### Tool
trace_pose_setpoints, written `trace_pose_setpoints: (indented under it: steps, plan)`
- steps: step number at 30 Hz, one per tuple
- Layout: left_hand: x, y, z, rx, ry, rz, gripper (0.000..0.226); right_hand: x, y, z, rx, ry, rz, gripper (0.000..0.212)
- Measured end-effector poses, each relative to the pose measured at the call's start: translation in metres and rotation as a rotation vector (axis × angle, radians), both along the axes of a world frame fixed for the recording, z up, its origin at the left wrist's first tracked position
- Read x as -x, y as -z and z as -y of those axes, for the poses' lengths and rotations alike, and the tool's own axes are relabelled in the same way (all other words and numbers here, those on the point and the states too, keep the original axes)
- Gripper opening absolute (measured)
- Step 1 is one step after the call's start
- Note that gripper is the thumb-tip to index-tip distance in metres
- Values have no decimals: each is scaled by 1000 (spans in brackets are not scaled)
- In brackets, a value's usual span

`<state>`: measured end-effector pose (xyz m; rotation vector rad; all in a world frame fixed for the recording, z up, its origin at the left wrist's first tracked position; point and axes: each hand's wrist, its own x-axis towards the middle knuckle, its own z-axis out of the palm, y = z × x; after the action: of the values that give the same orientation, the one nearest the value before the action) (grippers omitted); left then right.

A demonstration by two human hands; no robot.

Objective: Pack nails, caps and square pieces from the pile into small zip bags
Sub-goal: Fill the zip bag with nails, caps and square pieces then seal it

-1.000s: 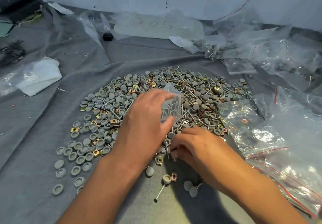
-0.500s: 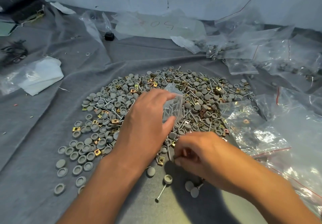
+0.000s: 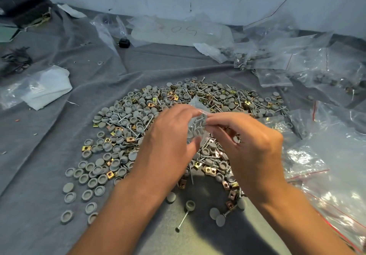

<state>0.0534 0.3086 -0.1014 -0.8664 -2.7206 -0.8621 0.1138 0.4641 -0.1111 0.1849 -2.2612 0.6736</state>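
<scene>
While both forearms reach in from the bottom edge of the frame, the two hands meet just above the centre, over the pile (image 3: 178, 120) of grey caps, nails and brass-coloured square pieces spread on the grey cloth (image 3: 49, 155). The left hand (image 3: 168, 141) shows its back to the camera, wrist angled up and to the right; its forefinger and thumb curl round the left side of a small zip bag (image 3: 196, 127), forefinger at the top edge and thumb lower down, so its grip is closed on the bag. The right hand (image 3: 251, 143) comes in from the lower right, knuckles up, and its extended forefinger and thumb pinch the bag's top right edge. What its other curled fingers enclose cannot be told. The bag hangs upright between the two hands, clear plastic with several nails visible inside, held above the middle of the pile.

A loose nail (image 3: 183, 220) with a cap on its end lies at the lower centre, apart from the pile. Clear plastic bags (image 3: 320, 165) with red lines fill the right side of the frame, and a white folded sheet (image 3: 47, 88) lies at the left.
</scene>
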Motion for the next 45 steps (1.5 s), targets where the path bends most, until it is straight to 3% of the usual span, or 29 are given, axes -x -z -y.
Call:
trace_pose_setpoints:
  steps: [5,8,10,12,17,24,28,31,33,37,45]
  plan:
    - [0,0,1,3,-7,3,57,0,-5,-6,19,-24,86,8]
    - [0,-1,2,5,-22,-2,57,-8,-8,-17,-53,-41,505,15]
    - [0,-1,2,7,-23,-3,57,-14,-5,-16,-267,-25,806,21]
    - [-1,-1,2,7,-18,4,57,-18,-3,-10,-446,-8,899,32]
    - [0,0,2,8,-16,7,55,-13,-7,1,-535,29,914,45]
    - [-1,-2,3,-2,-16,-4,55,-16,3,4,-533,57,786,36]
    - [-1,-3,2,-15,-7,-4,55,-11,7,-7,-202,-11,756,27]
    - [-1,-3,2,-10,-2,-12,55,-7,0,-13,96,-40,574,18]
    - [-2,-3,1,-6,2,-12,55,-7,-5,-11,186,-49,464,13]
    - [-3,-3,1,0,17,-2,54,-4,-8,-3,166,-31,304,5]
    - [-3,-3,-1,-17,42,1,50,3,3,-2,31,33,141,9]
